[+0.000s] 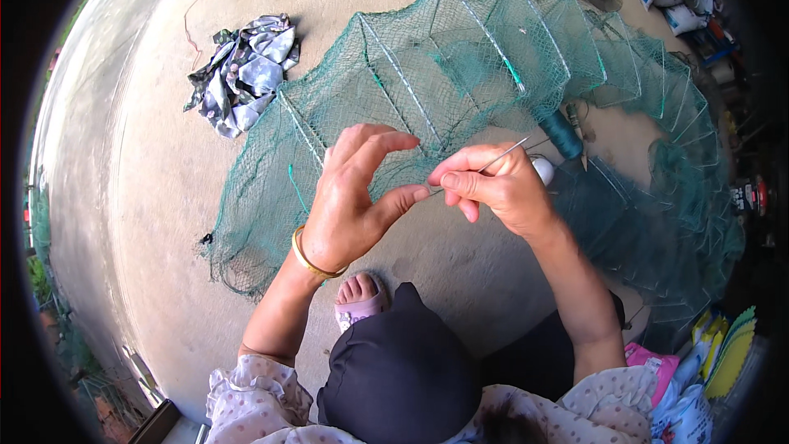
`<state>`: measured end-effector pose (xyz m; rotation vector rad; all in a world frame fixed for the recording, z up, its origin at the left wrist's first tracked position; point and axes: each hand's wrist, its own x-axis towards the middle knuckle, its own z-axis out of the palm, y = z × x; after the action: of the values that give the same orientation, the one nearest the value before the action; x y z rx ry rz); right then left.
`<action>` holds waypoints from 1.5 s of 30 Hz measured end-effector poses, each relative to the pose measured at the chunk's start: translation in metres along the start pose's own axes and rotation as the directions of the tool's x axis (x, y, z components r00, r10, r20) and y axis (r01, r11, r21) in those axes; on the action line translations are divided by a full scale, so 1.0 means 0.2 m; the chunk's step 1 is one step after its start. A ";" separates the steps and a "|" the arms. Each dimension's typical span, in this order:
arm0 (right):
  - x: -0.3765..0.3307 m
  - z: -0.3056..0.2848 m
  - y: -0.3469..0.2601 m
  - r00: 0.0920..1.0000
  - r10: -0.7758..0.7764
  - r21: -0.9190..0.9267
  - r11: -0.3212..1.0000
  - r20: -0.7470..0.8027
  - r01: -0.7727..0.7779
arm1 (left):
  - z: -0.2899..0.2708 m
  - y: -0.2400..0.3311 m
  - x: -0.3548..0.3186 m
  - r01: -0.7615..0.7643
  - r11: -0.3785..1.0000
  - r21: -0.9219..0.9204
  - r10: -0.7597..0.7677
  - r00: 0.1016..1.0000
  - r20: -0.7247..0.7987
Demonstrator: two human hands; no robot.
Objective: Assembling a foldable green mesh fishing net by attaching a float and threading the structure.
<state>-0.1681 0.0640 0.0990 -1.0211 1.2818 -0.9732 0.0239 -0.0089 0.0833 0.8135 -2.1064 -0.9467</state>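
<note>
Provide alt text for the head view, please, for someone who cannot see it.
A person's right hand pinches a thin needle-like tool beside the open left hand, above a long green net curving across a pale floor. A crumpled patterned cloth lies near it.

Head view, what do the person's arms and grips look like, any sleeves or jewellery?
Pale sleeves with darker polka dots and ruffled cuffs leave the left forearm and right forearm bare. A slim gold-coloured bangle circles the left wrist. The left grip and right grip are ungloved hands, no rings visible.
</note>
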 end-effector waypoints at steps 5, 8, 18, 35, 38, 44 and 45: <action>0.00 0.04 -0.04 0.999 -0.036 0.079 0.996 0.040 0.032 | 0.01 -0.03 0.02 0.064 0.917 -0.393 0.023 0.977 0.214; -0.01 0.05 -0.04 0.999 -0.035 0.093 0.995 0.030 0.032 | 0.03 -0.04 0.00 0.167 0.840 -0.516 -0.025 0.963 0.270; 0.02 0.09 -0.07 0.996 -0.090 0.126 0.988 -0.028 0.092 | 0.10 -0.04 -0.03 0.317 0.601 -0.734 -0.179 0.948 0.263; 0.02 0.10 -0.22 0.866 -0.496 -0.683 0.653 -0.059 0.327 | -0.04 -0.02 0.06 0.499 0.602 -0.624 -0.333 0.867 0.372; 0.06 0.10 -0.20 0.883 -0.466 -0.674 0.670 -0.056 0.311 | -0.05 -0.02 0.06 0.490 0.585 -0.647 -0.313 0.872 0.376; 0.10 0.10 -0.16 0.901 -0.430 -0.594 0.739 -0.053 0.317 | -0.05 -0.04 0.03 0.501 0.545 -0.672 -0.316 0.865 0.388; 0.11 0.10 -0.16 0.902 -0.429 -0.594 0.739 -0.051 0.318 | -0.05 -0.05 0.03 0.502 0.526 -0.686 -0.315 0.865 0.391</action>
<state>-0.1476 0.0360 0.1241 -1.7522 1.6134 -1.0201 0.0306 -0.0225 0.0831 0.7527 -1.3867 -2.1040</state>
